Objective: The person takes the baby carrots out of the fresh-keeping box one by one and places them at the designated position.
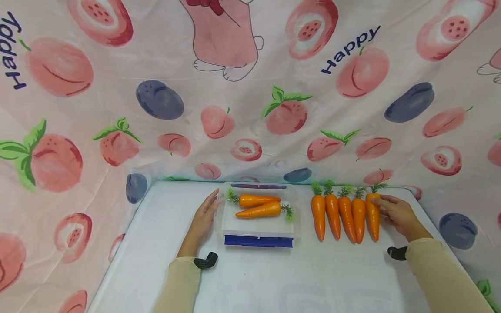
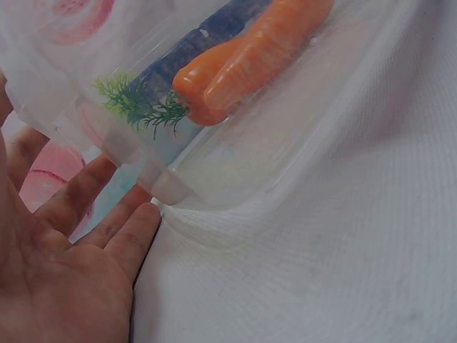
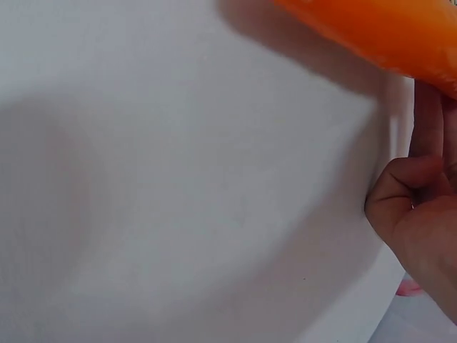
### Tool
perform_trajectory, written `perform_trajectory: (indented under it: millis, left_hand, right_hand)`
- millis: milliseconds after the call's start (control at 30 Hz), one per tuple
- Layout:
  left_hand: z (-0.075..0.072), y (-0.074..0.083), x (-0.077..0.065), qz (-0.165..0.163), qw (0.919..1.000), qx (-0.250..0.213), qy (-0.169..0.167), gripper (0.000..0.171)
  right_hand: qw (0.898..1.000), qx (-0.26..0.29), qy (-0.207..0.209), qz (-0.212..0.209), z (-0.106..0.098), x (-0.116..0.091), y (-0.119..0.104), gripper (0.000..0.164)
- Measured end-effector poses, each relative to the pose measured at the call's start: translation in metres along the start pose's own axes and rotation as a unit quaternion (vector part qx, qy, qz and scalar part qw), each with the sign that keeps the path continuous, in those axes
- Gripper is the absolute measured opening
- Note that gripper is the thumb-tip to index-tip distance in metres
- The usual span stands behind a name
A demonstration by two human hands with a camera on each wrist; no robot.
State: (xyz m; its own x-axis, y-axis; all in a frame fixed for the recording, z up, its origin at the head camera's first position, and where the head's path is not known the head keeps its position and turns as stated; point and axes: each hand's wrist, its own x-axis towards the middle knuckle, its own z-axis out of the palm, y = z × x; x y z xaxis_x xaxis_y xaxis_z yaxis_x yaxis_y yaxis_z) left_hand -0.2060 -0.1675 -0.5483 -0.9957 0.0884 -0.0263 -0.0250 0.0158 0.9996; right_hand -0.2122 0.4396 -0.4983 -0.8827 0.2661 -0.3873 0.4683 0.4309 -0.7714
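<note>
A clear plastic box [image 1: 258, 228] with blue clips stands on the table. Inside it lie two toy carrots, the upper carrot [image 1: 254, 200] with its green top to the left and the lower carrot [image 1: 260, 211] with its top to the right. Fingers extended, my left hand [image 1: 205, 213] touches the box's left side, as the left wrist view also shows. My right hand [image 1: 399, 215] pinches the upper part of the rightmost carrot [image 1: 374, 219] in a row. In the right wrist view, fingers [image 3: 428, 118] meet the underside of that carrot [image 3: 385, 36].
Left of the pinched carrot, several more carrots [image 1: 332, 217] lie side by side, green tops toward the back. The white table [image 1: 258, 278] backs onto a hanging cloth [image 1: 242, 100] printed with fruit, which also rises along both sides.
</note>
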Motion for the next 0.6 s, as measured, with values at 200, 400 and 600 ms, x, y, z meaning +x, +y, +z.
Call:
perform_trajectory:
  millis: [200,400,600]
  left_hand:
    - [-0.0004,0.0004,-0.0006,0.002,1.0,0.004,0.0,0.049]
    - [-0.0006,-0.0003,-0.0005,0.006,1.0,0.002,-0.002,0.051]
    - [-0.0006,-0.0017,0.0002,0.01,0.9999,-0.004,-0.004,0.05]
  right_hand:
    - [1.0,0.005,-0.011,0.013,0.0033,-0.003,-0.0017,0.099]
    - [0.999,-0.005,-0.038,0.01,0.0041,-0.0036,-0.0001,0.102]
    - [0.998,-0.028,-0.063,-0.006,0.0037,-0.0015,0.0022,0.097]
